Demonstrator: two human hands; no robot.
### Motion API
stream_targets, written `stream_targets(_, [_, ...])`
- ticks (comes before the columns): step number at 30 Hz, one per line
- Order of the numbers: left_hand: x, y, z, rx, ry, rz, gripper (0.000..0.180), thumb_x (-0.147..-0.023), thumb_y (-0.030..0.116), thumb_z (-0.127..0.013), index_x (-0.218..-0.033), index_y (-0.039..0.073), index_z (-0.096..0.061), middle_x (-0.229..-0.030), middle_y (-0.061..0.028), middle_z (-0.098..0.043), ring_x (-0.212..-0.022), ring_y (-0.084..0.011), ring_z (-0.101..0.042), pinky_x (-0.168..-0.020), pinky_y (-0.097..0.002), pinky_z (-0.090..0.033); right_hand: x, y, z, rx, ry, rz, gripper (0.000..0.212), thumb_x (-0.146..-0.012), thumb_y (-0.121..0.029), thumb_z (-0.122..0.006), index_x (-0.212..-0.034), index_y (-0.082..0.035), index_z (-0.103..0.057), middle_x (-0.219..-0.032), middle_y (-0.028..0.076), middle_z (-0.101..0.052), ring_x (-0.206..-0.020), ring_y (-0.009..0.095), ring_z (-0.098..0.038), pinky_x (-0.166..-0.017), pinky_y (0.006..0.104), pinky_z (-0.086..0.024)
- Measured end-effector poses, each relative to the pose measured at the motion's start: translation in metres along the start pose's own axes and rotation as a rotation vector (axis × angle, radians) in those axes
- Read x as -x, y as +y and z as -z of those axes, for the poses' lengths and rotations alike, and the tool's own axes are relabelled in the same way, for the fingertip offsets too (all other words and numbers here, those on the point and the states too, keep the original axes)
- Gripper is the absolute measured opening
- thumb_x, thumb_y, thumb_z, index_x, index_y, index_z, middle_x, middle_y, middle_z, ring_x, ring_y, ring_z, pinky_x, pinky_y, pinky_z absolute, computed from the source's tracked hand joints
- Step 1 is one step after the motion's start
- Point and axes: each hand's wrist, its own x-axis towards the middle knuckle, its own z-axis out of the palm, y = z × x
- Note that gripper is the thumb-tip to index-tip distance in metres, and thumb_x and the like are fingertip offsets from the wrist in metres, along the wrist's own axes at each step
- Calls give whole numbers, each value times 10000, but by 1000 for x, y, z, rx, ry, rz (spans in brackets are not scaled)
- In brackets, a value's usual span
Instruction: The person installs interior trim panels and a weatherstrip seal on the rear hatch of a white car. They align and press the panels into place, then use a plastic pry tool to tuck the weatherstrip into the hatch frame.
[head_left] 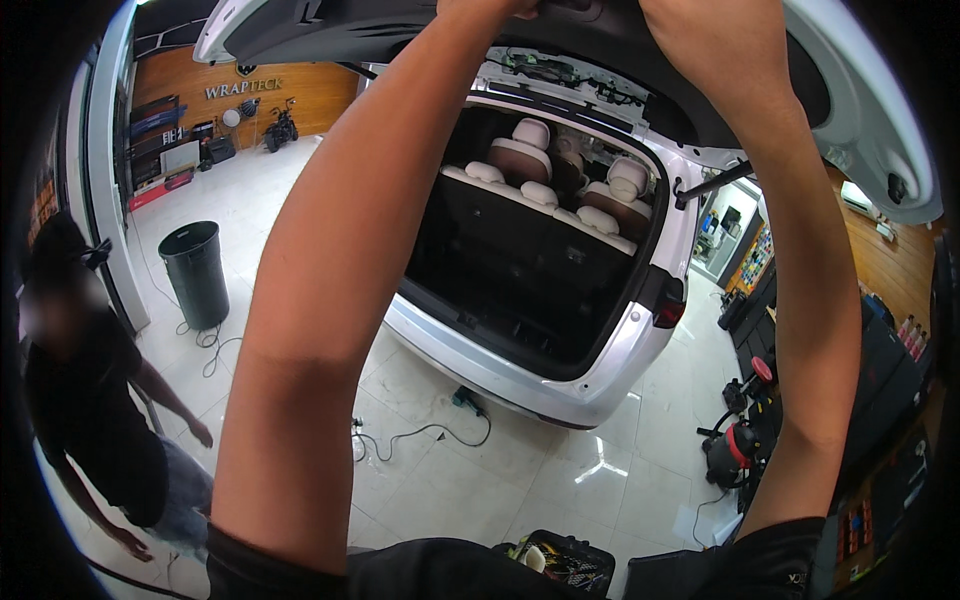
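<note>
Left hand and right hand raised, touching open tailgate underside

White car — cream seats, black bin

Both arms raised overhead to open tailgate of white car. Left hand at tailgate underside, mostly cut by top edge; right hand out of frame, only forearm visible. Cargo bay open, cream seat backs inside. Black bin stands on pale tiled floor; cable lies near bumper. Another person stands far left. Red vacuum at right.
</note>
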Motion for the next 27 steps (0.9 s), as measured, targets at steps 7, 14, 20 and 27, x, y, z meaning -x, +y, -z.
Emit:
stream_targets(7, [18,11,6,237,12,169,303,-715,194,-865,-917,-23,-803,-976,-244,-772,-992,-335,-774,-854,-421,-610,3,1,-1,-39,35,-95,191,-899,89,-448,-863,37,-628,-695,77,-618,-644,132,-600,-606,294,-486])
stream_targets(14, [-9,-15,-19,104,0,-149,408,-707,331,-920,-975,38,-824,-1013,-227,-775,-990,-298,-776,-863,-416,-609,9,-2,8,-41,4,-124,209,-907,88,-431,-859,34,-627,-725,51,-616,-660,99,-588,-612,271,-479])
stream_targets(20, [-7,1,-6,131,-83,26,365,-732,360,-900,-909,49,-827,-966,-209,-783,-956,-291,-781,-841,-413,-607,5,-3,13,-37,63,-46,215,-908,89,-425,-851,38,-626,-743,44,-619,-668,94,-581,-622,263,-481])
stream_targets(27, [32,31,-14,252,-52,142,264,-732,263,-846,-844,26,-819,-955,-207,-787,-972,-327,-778,-859,-416,-607,-35,13,51,-231,-134,-774,218,-908,92,-420,-843,43,-622,-754,39,-617,-675,91,-571,-634,257,-479])
